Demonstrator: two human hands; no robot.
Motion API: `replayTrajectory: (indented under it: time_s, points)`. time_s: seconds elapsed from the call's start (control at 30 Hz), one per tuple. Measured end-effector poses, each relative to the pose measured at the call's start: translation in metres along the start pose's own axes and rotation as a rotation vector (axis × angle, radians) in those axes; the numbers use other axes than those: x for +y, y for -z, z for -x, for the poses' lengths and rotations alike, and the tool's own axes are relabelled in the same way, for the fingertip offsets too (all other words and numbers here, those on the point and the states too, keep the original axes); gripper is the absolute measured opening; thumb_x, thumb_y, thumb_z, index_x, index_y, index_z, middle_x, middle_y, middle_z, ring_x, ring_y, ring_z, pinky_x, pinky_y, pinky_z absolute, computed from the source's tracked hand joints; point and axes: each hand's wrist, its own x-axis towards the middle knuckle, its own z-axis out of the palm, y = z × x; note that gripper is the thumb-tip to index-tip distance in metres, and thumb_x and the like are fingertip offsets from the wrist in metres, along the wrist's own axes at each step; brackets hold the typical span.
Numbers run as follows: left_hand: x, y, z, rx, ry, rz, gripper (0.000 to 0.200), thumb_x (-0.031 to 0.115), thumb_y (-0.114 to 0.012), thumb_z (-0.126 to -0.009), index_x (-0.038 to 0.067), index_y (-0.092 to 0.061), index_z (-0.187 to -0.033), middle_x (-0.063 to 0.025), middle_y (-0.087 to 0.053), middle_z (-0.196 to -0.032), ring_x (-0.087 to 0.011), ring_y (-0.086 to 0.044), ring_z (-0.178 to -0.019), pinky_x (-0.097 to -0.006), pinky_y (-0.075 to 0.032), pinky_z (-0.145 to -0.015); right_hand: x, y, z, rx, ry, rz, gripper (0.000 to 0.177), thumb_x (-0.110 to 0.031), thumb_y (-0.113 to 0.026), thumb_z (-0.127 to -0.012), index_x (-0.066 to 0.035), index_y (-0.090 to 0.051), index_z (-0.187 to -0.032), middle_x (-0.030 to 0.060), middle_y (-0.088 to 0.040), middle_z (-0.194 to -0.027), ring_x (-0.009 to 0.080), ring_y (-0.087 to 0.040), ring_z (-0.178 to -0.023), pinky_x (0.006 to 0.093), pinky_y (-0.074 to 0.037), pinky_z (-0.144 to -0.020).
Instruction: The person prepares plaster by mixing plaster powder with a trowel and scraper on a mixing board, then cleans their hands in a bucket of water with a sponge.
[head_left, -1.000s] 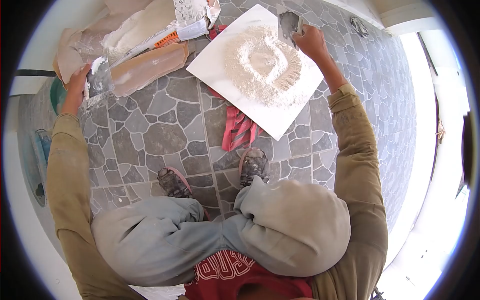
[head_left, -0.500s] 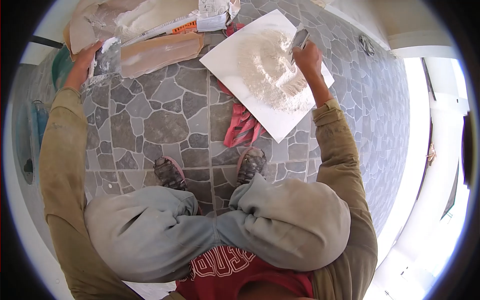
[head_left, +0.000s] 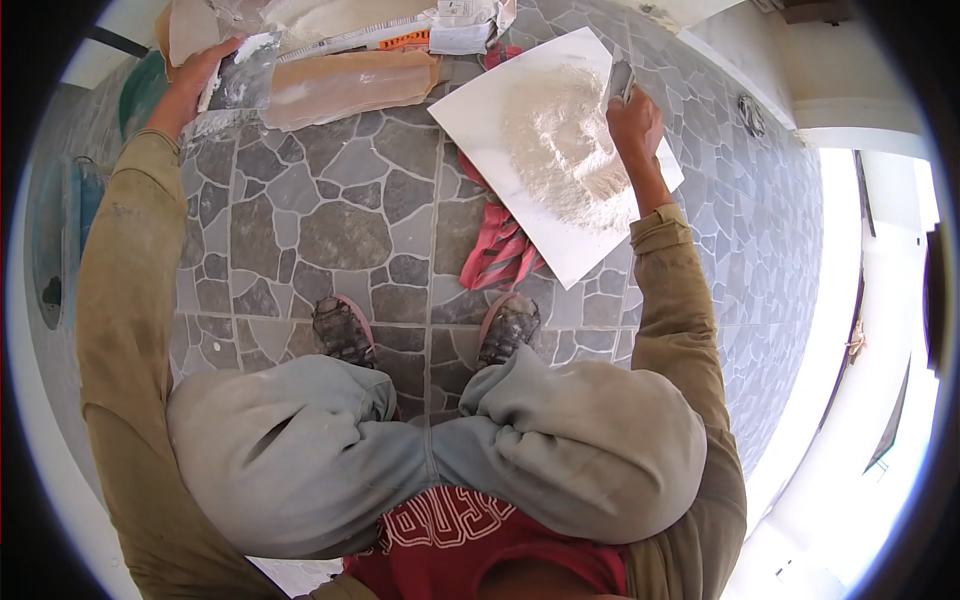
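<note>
My left hand [head_left: 197, 88] grips the edge of a flat, dark rectangular plate [head_left: 248, 82] smeared with white material, held beside an opened paper sack [head_left: 350, 88]. In my right hand [head_left: 636, 125] is a small grey scraper-like tool [head_left: 621, 80], its exact kind partly hidden by the fingers. That hand hovers at the right edge of a white square board [head_left: 478, 112], which lies diagonally on the floor. A spread heap of off-white powder [head_left: 570, 140] covers the board's middle, with grooves and ridges in it.
Grey stone-patterned tiles [head_left: 345, 235] make up the floor. A red striped cloth or bag [head_left: 500, 248] lies partly under the board's lower left side. My two shoes [head_left: 343, 332] stand before it. A coiled cable [head_left: 751, 116] rests near the right wall; a green container [head_left: 143, 95] is at upper left.
The view has shifted slightly, moving the board rightward in it. The tool in my right hand has turned more upright, close to the board's edge. My left hand still grips the plate.
</note>
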Motion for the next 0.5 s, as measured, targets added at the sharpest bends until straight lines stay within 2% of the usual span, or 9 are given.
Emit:
replayTrajectory:
  time_s: [0.07, 0.17, 0.5]
  points:
    - [0.005, -0.003, -0.003, -0.05, 0.062, 0.018, 0.055, 0.044, -0.071, -0.081, 0.001, -0.061, -0.113, -0.0065, -0.066, -0.097, -0.0146, -0.064, -0.079, -0.0288, -0.053, -0.07, 0.005, -0.004, 0.003, -0.01, -0.03, 0.018, 0.025, -0.019, -0.058, -0.081, -0.003, -0.065, -0.099, 0.0202, -0.067, -0.095, 0.0396, -0.064, -0.09, 0.0466, -0.05, -0.08]
    - [0.011, -0.012, -0.005, -0.078, 0.089, 0.017, 0.056, 0.044, -0.071, -0.08, 0.0, -0.061, -0.113, -0.007, -0.066, -0.097, -0.0145, -0.065, -0.079, -0.0284, -0.053, -0.071, -0.004, -0.005, 0.015, -0.136, 0.052, -0.057, 0.024, -0.021, -0.06, -0.081, -0.009, -0.068, -0.1, 0.0209, -0.067, -0.092, 0.0397, -0.064, -0.089, 0.0463, -0.05, -0.079]
    - [0.014, -0.03, -0.011, -0.168, -0.001, -0.012, 0.059, 0.045, -0.073, -0.079, 0.0, -0.06, -0.114, -0.0071, -0.066, -0.099, -0.0139, -0.065, -0.08, -0.0275, -0.053, -0.074, -0.034, 0.007, 0.051, -0.291, 0.217, -0.229, 0.022, -0.02, -0.062, -0.082, -0.009, -0.069, -0.099, 0.0219, -0.065, -0.083, 0.04, -0.063, -0.082, 0.0447, -0.05, -0.074]
